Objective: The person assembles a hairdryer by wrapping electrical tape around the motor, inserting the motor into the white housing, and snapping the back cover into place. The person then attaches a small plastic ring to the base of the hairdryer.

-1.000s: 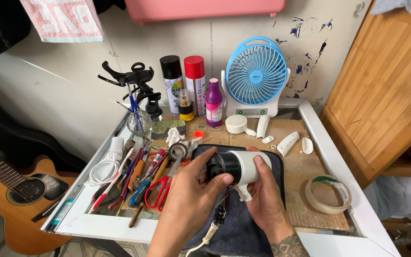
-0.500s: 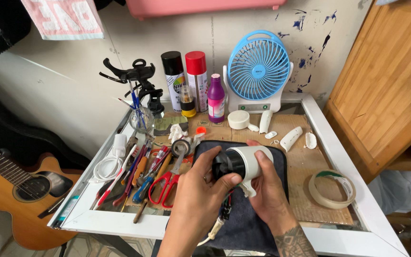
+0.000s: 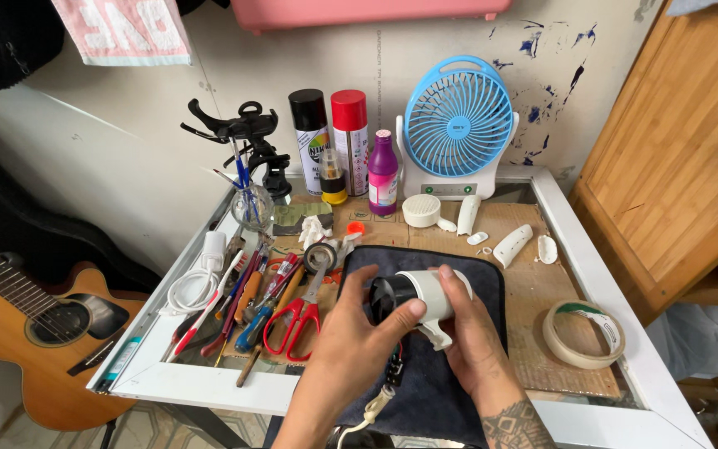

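Both my hands hold a small white cylindrical device with a black front end (image 3: 415, 295) over a dark grey cloth mat (image 3: 492, 283). My left hand (image 3: 351, 349) wraps the black end from the left, thumb on top. From below and behind, my right hand (image 3: 471, 337) grips the white body. A white cord with a plug (image 3: 373, 407) hangs down near my left wrist. Several white plastic shell pieces (image 3: 513, 244) lie on the cardboard behind the mat.
Red scissors (image 3: 297, 320), screwdrivers and pens lie left of the mat. Spray cans (image 3: 349, 137), a purple bottle (image 3: 382, 175) and a blue fan (image 3: 459, 120) stand at the back. A tape roll (image 3: 582, 333) sits right. A guitar (image 3: 35, 333) leans at left; a wooden cabinet (image 3: 683, 150) stands right.
The device and both hands stay at the same spot over the mat, with my grip nearly unchanged. The head camera has shifted slightly, nothing else on the table moved.
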